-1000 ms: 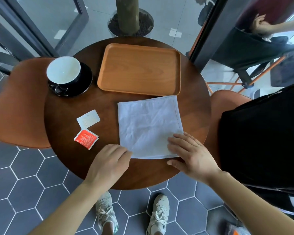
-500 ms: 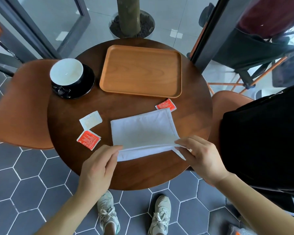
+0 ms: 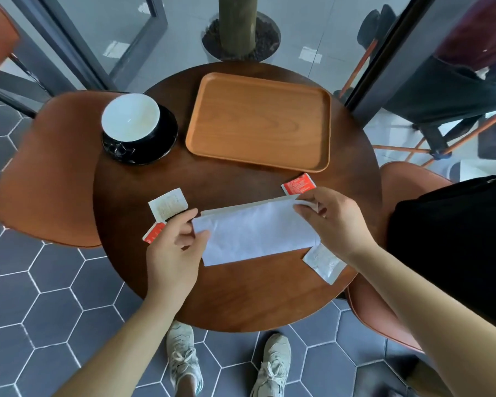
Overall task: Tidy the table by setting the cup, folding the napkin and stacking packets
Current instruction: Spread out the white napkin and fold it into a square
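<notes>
White napkin (image 3: 258,233) pinched: left hand (image 3: 175,250), right hand (image 3: 335,222).

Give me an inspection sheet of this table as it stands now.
Surface: round dark wooden table, all items lying flat on it.
Job's things: white cloth napkin folded into a long strip; white-lined cup on black saucer, far left; four packets unstacked: white packet and red packet left of the napkin, second red packet by its far right corner, second white packet by its near right corner.
Clutter: rectangular wooden tray, far side.
Grippers: left hand pinches the napkin's left end; right hand pinches its far right corner.
Cables: nothing seen.
Surroundings: orange-brown chair on the left, grey hexagon-tile floor, potted trunk beyond.
</notes>
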Available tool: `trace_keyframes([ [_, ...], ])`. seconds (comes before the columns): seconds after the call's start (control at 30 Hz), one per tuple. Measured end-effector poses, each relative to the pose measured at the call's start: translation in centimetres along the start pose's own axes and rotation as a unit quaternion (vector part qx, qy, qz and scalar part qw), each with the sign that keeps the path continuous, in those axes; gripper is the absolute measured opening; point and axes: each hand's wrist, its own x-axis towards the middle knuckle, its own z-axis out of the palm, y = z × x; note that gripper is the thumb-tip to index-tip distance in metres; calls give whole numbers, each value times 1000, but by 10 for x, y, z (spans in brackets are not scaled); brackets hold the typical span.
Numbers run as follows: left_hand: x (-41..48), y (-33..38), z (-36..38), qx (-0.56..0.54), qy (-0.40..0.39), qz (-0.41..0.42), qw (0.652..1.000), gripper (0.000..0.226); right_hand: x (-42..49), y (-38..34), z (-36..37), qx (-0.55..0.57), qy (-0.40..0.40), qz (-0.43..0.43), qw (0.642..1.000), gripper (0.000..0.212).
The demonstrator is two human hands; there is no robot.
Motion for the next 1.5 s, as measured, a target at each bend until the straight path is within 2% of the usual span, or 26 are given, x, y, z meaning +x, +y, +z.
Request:
trace_keyframes([
  [0.3,16,1,20,29,17,2,999,32,13,7,24,-113,13,3,993,17],
  [0.43,18,4,28,101,21,23,994,35,12,9,27,-164,30,-39,985,14],
  [0.53,11,5,33,171,26,82,982,44,14,10,30,-174,38,-40,983,14],
  [0.6,4,3,35,214,21,164,963,46,12,11,32,-153,60,-27,986,18],
  [0.7,-3,-2,43,287,-51,263,919,47,1,11,33,-160,96,-78,979,31],
  [0.77,-3,-6,49,345,-103,270,893,55,-8,5,39,-192,62,-142,969,40],
  [0.83,-1,-10,55,393,-131,251,875,65,-14,-4,52,-239,-14,-171,956,50],
  [0.93,1,-18,59,435,-140,236,858,72,-10,-6,67,-318,-105,-122,934,68],
  [1.0,2,-22,62,443,-140,238,853,73,-7,3,67,-355,-129,-79,923,78],
  [1.3,1,-10,57,435,-161,214,860,76,-7,15,66,-360,-142,-73,919,83],
  [1.37,-3,-3,50,411,-158,192,877,74,-7,14,65,-363,-146,-72,917,84],
  [1.43,-16,2,41,351,-128,172,912,68,-7,13,62,-358,-137,-75,920,83],
  [1.5,-32,4,32,271,-77,146,948,60,-10,7,59,-334,-93,-90,934,78],
])
